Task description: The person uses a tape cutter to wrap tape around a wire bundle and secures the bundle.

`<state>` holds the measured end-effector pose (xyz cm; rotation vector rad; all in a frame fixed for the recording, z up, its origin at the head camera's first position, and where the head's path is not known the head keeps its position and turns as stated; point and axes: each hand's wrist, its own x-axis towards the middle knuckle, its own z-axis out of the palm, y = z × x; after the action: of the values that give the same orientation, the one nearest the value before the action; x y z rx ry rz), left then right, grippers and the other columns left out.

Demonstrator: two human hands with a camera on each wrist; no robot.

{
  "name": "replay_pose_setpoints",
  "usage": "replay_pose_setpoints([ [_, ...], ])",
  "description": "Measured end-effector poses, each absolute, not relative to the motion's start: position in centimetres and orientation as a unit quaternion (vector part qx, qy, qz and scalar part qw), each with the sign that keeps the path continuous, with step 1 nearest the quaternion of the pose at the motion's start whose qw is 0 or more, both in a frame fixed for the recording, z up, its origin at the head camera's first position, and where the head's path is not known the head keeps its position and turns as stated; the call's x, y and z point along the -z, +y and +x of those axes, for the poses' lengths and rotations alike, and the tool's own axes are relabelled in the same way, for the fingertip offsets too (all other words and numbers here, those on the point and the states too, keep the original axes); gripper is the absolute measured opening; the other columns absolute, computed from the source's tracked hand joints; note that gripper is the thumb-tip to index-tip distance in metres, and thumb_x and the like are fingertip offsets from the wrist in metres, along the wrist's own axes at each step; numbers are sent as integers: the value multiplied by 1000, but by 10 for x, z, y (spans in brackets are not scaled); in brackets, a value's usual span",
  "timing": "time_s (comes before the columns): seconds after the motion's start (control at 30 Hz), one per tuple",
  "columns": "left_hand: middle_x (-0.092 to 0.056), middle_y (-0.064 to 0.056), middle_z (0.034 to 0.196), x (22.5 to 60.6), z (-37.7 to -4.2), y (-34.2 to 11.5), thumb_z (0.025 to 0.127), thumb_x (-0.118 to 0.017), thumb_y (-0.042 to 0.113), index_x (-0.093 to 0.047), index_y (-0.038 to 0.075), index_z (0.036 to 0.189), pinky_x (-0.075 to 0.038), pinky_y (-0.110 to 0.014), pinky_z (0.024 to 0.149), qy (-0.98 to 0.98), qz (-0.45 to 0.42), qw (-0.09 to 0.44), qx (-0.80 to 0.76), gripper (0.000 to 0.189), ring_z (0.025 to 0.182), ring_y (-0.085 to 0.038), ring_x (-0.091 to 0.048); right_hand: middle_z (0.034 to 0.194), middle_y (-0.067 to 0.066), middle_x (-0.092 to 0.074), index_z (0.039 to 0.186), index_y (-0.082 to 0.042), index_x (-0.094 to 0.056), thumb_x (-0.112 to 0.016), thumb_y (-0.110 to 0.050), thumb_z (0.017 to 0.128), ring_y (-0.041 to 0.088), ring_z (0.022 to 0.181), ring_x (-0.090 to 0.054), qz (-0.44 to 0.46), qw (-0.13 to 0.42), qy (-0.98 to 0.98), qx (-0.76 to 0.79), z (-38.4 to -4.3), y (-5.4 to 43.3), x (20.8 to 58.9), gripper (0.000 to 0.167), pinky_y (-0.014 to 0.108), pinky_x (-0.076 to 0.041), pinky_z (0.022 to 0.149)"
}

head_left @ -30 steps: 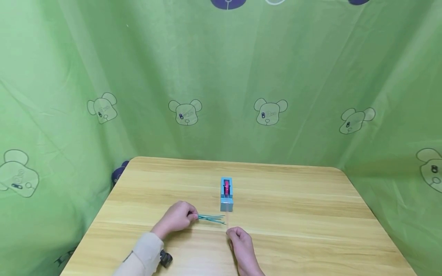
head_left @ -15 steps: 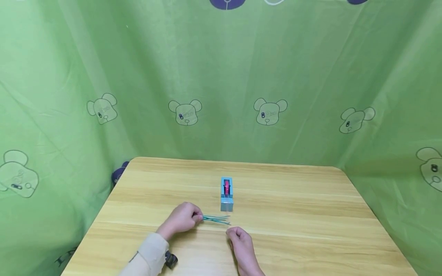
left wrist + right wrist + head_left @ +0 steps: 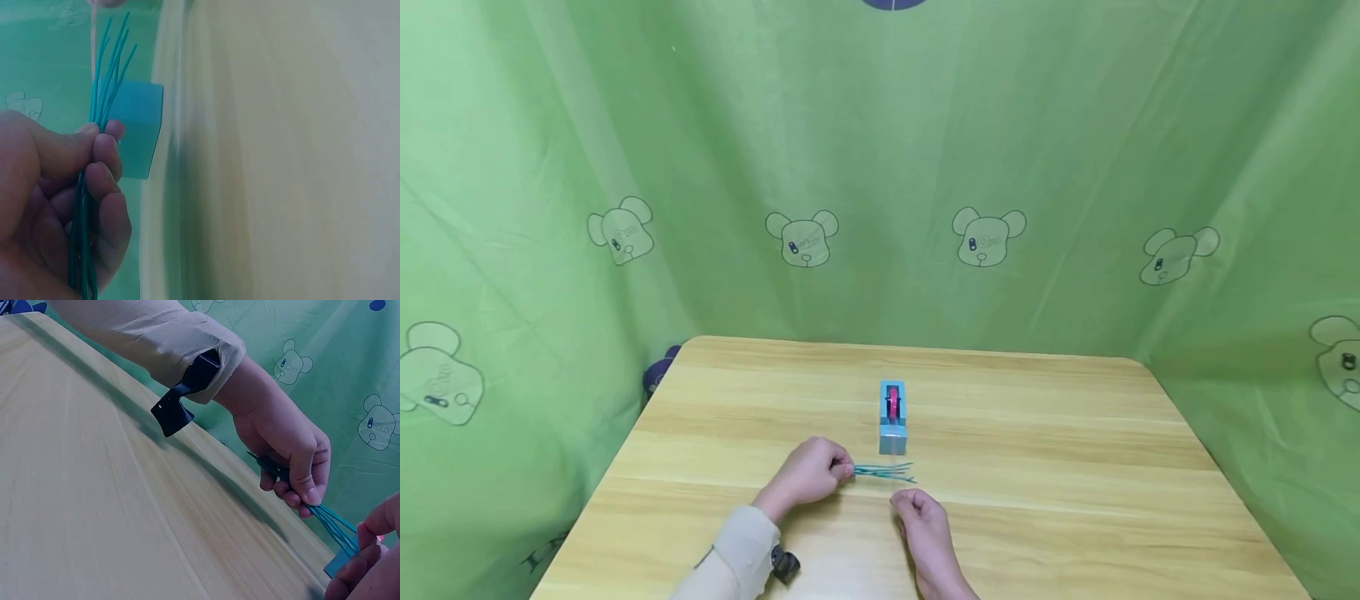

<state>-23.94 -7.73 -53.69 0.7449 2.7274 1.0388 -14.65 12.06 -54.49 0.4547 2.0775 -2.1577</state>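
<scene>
1. Gripped in my left hand (image 3: 807, 473), teal strands (image 3: 882, 472) fan across the line of clear tape (image 3: 94, 47); my right hand (image 3: 925, 533) pinches its end, opposite the blue dispenser (image 3: 892, 442).
2. I judge this as lining strands up with tape; contact I can't tell. Next calls for a taut strip and steady strands.
3. Wood-grain table (image 3: 1037, 433) below, green bear-print curtain (image 3: 880, 125) behind.

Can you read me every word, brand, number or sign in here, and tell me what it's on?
Nothing reads clearly enough to quote.
Bear faces on the green curtain: lettering, too small and blurred.
Curtain, lower left beside the table: dark marks like lettering, too unclear to read.
Blue tape dispenser: no lettering visible.
</scene>
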Motion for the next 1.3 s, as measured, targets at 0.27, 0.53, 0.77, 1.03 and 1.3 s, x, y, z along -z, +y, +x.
replay_pose_setpoints([
  [0.27, -59, 13, 66, 536, -235, -67, 93, -67, 18, -75, 16, 83, -47, -25, 60, 902, 244, 67, -350, 12, 55, -7, -52, 73, -2, -44, 95, 5, -62, -56, -12, 98, 17, 75, -44, 146, 58, 687, 709, -146, 122, 546, 18, 27, -39, 65],
  [0.53, -60, 14, 69, 536, -232, -61, 92, -68, 19, -76, 17, 84, -47, -25, 63, 902, 244, 67, -351, 11, 57, -5, -53, 75, -2, -45, 99, 5, -63, -57, -14, 97, 16, 77, -45, 147, 47, 687, 710, -143, 122, 543, 20, 26, -40, 66],
  [0.77, -60, 14, 68, 534, -230, -54, 93, -67, 17, -76, 16, 84, -47, -25, 63, 898, 244, 73, -359, 12, 57, -6, -54, 76, -2, -45, 98, 6, -63, -59, -13, 97, 16, 79, -45, 145, 34, 687, 711, -142, 120, 543, 20, 25, -40, 68],
  [1.03, -61, 13, 71, 534, -226, -47, 92, -68, 15, -76, 17, 83, -48, -24, 66, 892, 256, 68, -367, 12, 61, -4, -55, 78, -2, -48, 100, 8, -64, -59, -12, 96, 16, 81, -46, 146, 21, 688, 710, -142, 119, 545, 21, 25, -41, 70],
  [1.3, -60, 14, 70, 533, -222, -43, 92, -68, 14, -76, 16, 84, -48, -24, 66, 887, 259, 74, -375, 12, 61, -4, -54, 91, 2, -57, 106, 9, -63, -59, -14, 98, 13, 89, -49, 146, 22, 688, 711, -144, 120, 549, 25, 24, -45, 75],
])
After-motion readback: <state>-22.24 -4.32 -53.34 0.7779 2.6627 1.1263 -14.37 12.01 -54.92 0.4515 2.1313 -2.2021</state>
